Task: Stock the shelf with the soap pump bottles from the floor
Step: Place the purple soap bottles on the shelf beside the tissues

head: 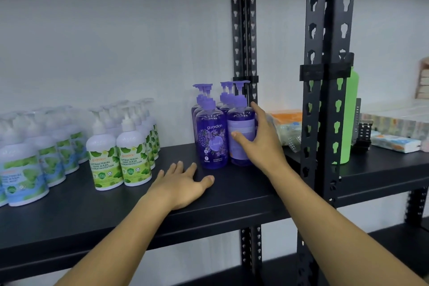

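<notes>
Purple soap-filled bottle (241, 132) in right hand (260, 139), upright on shelf (232, 193).

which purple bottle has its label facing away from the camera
The front right purple bottle, gripped by the right hand. Its plain back label shows, while the front left one shows the lavender front label.

Black shelf (232, 195), purple pump bottles (212, 137), green-label bottles (132, 160), blue-label bottles (25, 169)

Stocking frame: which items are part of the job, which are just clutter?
Job: purple soap bottles, right hand gripping the front right one; green soap bottles; blue soap bottles; shelf; left hand.
Clutter: green flask; tissue packs.
</notes>
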`<state>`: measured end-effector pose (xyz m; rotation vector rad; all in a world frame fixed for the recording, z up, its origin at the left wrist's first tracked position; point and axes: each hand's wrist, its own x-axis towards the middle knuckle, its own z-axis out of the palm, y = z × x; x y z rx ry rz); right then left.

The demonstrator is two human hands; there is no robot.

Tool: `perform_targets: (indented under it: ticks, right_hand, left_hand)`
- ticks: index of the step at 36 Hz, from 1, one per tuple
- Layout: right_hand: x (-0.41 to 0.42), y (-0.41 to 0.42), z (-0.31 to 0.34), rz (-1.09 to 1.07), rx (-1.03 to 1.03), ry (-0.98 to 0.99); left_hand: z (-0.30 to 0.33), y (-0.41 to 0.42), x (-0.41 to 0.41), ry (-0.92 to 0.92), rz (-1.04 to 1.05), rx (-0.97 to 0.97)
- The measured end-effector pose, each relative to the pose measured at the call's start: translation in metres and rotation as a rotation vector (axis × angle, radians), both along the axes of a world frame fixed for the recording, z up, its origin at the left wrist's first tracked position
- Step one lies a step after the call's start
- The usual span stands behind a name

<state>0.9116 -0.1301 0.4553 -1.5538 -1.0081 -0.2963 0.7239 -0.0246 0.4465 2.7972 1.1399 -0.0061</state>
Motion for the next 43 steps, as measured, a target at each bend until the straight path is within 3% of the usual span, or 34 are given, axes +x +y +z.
perform_targets:
  ticks: [7, 17, 25, 34, 43]
  right_hand:
    - [-0.003, -0.007, -0.002, 0.109, -0.042, 0.068]
    - [0.000, -0.005, -0.004, -0.078, -0.043, -0.019]
    - [0.002, -0.004, -0.007, 0.097, -0.062, 0.080]
    - [0.005, -0.004, -0.009, -0.031, -0.046, -0.004]
    - [0.006, 0.003, -0.010, 0.147, -0.070, 0.103]
  left_hand:
    - [0.001, -0.004, -0.002, -0.010, -0.003, -0.009]
    - [0.003, -0.004, -0.003, -0.024, -0.003, -0.012]
    - [0.003, -0.005, -0.004, -0.037, -0.007, -0.014]
    - [0.002, -0.004, -0.004, -0.041, -0.007, -0.002]
    - [0.004, -0.006, -0.004, -0.041, -0.010, -0.003]
